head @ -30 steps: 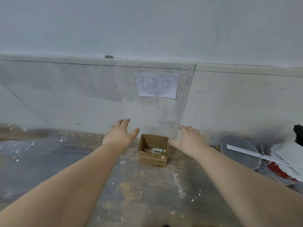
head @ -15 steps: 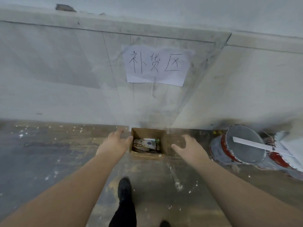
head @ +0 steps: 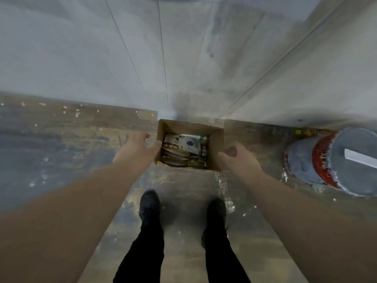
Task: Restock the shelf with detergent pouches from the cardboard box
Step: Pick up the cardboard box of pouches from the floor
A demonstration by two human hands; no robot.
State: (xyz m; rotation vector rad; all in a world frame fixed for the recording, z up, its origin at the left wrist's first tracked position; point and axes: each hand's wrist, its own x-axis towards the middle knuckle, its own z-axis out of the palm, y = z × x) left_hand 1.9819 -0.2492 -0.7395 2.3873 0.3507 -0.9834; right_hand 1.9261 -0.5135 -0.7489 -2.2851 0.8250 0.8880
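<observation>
A small open cardboard box (head: 190, 127) stands on the floor against the wall, straight below me. Several detergent pouches (head: 183, 149) lie inside it, white and yellow with a purple mark on the top one. My left hand (head: 136, 150) is at the box's left wall, fingers spread and thumb touching the rim. On the other side, my right hand (head: 239, 159) is at the right wall with its fingers loosely curled and its thumb against the cardboard. Neither hand holds a pouch. No shelf is in view.
A grey wall (head: 183, 58) rises directly behind the box. A paint-smeared red and grey bucket (head: 318, 162) with a white strip on its lid stands on the floor to the right. My two black shoes (head: 150, 203) are just in front of the box.
I have stepped closer and tilted my view down; the paper sign has left the view. Both hands dropped from beside the box to its side walls.
</observation>
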